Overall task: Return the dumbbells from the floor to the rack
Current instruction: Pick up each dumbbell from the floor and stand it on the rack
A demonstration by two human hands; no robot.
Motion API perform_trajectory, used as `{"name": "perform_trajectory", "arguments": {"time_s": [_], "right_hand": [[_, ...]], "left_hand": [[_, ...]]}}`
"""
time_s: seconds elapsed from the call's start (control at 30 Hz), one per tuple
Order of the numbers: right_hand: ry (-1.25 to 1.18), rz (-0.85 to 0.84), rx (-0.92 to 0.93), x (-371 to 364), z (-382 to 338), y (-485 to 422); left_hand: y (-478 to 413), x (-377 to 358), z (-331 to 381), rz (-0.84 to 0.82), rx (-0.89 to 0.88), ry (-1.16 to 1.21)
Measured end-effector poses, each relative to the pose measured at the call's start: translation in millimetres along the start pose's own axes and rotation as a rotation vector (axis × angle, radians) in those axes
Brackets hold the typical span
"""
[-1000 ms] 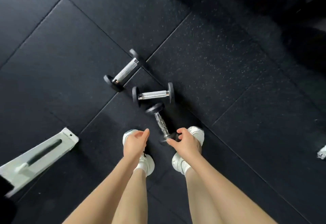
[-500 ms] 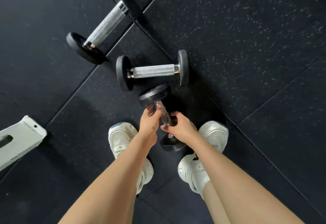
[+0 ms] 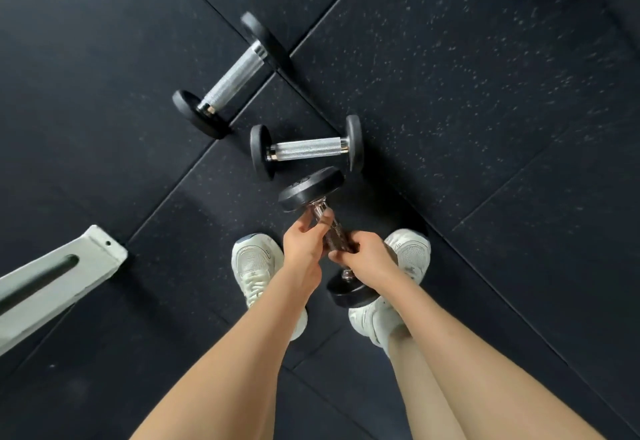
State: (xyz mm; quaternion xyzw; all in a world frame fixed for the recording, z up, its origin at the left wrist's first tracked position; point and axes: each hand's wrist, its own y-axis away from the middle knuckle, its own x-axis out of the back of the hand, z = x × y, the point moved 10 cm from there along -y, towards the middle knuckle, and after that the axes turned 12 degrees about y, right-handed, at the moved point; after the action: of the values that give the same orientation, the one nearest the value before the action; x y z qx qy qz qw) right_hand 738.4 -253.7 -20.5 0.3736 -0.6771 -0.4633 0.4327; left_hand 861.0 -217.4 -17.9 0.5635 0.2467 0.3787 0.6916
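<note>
Black floor dumbbell beside held dumbbell

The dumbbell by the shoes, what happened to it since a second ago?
Both hands reached down: the left hand and right hand now grip the handle of the nearest dumbbell, which they weren't holding before. The middle dumbbell and far dumbbell stayed lying on the floor.

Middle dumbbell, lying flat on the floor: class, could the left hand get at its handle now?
Probably not yet: the left hand and right hand both grip the held dumbbell. Once freed, likely yes; nothing covers the middle dumbbell.
</note>
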Motion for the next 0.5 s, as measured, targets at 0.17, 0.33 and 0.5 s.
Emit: {"name": "perform_trajectory", "arguments": {"time_s": [0.17,0.33,0.5], "right_hand": [[-0.002,0.061,0.048,55,-36,103],[0.030,0.145,0.106,124,-96,241],[0.000,0.300,0.166,198,-162,401]], "left_hand": [[113,-11,51,-0.046,-0.041,0.005],[247,-20,121,-0.114,-0.102,0.013],[402,-29,207,-0.258,-0.216,0.010]]}}
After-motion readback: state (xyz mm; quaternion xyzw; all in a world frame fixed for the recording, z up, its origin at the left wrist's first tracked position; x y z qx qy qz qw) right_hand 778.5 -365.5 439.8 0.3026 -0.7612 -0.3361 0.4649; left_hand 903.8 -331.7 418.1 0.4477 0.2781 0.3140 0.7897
